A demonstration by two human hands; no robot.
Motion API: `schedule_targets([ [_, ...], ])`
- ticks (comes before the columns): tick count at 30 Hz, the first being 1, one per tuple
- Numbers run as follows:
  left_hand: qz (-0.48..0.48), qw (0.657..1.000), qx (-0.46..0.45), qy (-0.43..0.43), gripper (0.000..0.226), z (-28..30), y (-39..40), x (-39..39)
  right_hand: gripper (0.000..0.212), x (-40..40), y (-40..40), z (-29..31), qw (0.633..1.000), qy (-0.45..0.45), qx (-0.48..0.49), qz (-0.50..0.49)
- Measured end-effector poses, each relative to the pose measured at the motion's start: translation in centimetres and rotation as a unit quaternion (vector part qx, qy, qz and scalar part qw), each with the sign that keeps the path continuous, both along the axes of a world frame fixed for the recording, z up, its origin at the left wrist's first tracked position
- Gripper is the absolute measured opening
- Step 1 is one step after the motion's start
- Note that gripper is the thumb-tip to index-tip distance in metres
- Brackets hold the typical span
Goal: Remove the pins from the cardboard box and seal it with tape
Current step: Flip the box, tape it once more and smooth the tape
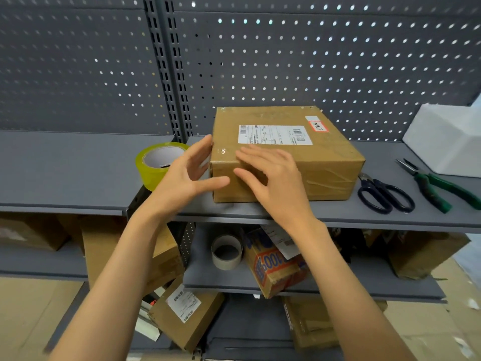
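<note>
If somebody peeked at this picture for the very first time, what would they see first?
Probably the brown cardboard box with a white label, sitting in the middle of the grey shelf, with the left hand at its left corner and the right hand laid flat on top. Next, the yellow tape roll to its left, and the black scissors and green-handled pliers to its right.
</note>
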State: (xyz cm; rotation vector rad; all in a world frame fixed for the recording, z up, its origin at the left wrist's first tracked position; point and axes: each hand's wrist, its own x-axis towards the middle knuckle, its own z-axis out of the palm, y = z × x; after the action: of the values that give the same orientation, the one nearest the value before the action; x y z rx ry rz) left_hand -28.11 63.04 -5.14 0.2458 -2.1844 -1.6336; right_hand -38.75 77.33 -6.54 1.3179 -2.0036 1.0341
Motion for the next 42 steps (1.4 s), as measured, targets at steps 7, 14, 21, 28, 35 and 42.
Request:
schedule_targets([
  [7,0.163,0.967,0.193,-0.041,0.109,-0.5,1.8,-3.9,0.044,-3.9,6.0,1.9,0.899,-0.254,-0.254,-0.251],
  [14,0.167,0.963,0.208,-0.045,0.104,-1.6,1.8,-5.0,0.04,-5.7,8.3,1.9,0.757,-0.603,-0.225,-0.109],
  [21,0.169,0.966,0.197,0.016,0.078,-1.6,2.4,-4.4,0.021,-5.5,8.7,1.0,0.752,-0.607,-0.25,-0.061],
  [28,0.165,0.966,0.165,0.108,0.071,-1.3,2.7,-3.4,0.033,-5.5,9.2,0.9,0.761,-0.597,-0.253,0.002],
  [35,0.177,0.96,0.168,0.139,0.061,-1.6,3.3,-3.3,0.039,-5.4,8.9,0.7,0.772,-0.579,-0.258,0.042],
  [42,0.193,0.953,0.179,0.153,0.052,-1.5,3.2,-3.8,0.036,-5.2,8.9,0.5,0.768,-0.579,-0.271,0.047],
])
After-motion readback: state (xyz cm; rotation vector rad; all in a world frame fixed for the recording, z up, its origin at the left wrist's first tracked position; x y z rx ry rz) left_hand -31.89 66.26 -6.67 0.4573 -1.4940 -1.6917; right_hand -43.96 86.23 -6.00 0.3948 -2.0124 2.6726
